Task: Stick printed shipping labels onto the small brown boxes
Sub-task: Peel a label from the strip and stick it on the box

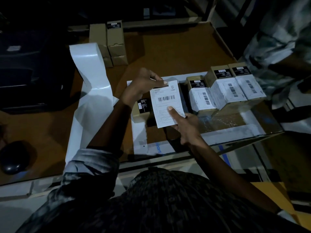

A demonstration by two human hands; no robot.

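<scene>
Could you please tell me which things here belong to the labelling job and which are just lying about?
Job: shipping label held by left hand and right hand; unlabelled box; labelled boxes; backing strip.
Lying about: mouse; printer.

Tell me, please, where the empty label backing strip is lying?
The backing strip trails across the table left of the left hand, beside the dark printer.
</scene>
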